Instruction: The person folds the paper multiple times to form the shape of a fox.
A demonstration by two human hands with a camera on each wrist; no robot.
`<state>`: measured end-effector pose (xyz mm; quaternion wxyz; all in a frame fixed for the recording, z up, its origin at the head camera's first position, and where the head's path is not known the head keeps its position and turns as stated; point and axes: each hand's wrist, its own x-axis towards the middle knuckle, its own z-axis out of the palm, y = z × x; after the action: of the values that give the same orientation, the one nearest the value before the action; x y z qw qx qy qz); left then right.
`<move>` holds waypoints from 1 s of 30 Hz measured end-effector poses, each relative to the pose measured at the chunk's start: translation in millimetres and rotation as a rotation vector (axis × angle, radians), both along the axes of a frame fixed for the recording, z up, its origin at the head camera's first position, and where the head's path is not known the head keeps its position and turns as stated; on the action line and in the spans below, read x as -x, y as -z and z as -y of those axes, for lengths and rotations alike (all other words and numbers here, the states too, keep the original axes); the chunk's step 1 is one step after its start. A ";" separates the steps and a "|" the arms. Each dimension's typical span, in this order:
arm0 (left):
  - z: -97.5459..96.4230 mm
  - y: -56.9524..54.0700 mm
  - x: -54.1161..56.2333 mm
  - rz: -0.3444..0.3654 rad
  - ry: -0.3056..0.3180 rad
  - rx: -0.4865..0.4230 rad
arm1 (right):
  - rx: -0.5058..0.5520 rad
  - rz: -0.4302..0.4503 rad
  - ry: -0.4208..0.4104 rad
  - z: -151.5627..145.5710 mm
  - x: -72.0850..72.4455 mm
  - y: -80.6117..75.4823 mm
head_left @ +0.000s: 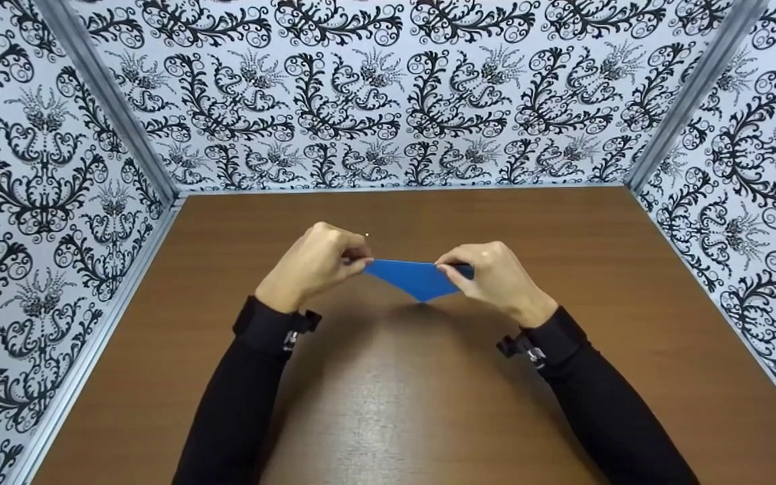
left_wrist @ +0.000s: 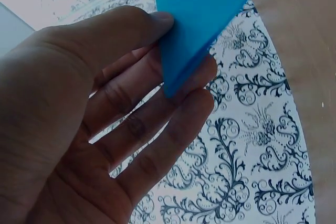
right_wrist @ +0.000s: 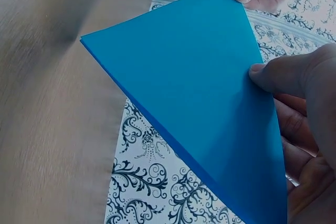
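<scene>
A blue sheet of paper, folded into a triangle, is held above the table with its folded edge uppermost and one point hanging down. At its left corner my left hand pinches it; in the left wrist view the thumb lies on the near face, with fingers behind. My right hand grips the top edge farther right. The right wrist view shows the right thumb on the broad blue face and layered paper along the lower edge. The right-hand corner is partly hidden behind the right hand in the head view.
A brown wooden table lies under both hands. White panels with black scrollwork stand along its back and both sides, joined by grey metal posts. Each wrist wears a black band with a small camera.
</scene>
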<state>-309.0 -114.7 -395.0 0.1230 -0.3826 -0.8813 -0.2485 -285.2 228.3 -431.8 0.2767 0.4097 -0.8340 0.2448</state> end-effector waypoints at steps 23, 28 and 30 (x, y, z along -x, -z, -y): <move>41.9 -12.6 7.2 0.014 -0.225 -0.052 | 0.023 0.052 0.053 -11.7 2.9 -1.3; 39.2 -12.9 7.3 -0.018 -0.225 -0.075 | 0.009 0.040 0.054 -12.1 3.4 -1.2; 36.8 -11.8 6.9 -0.023 -0.220 -0.084 | 0.008 0.042 0.053 -12.0 3.5 -1.0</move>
<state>-316.0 -151.5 -383.2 0.1754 -0.2807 -0.9054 -0.2658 -288.7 240.3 -430.8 0.2674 0.3813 -0.8491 0.2492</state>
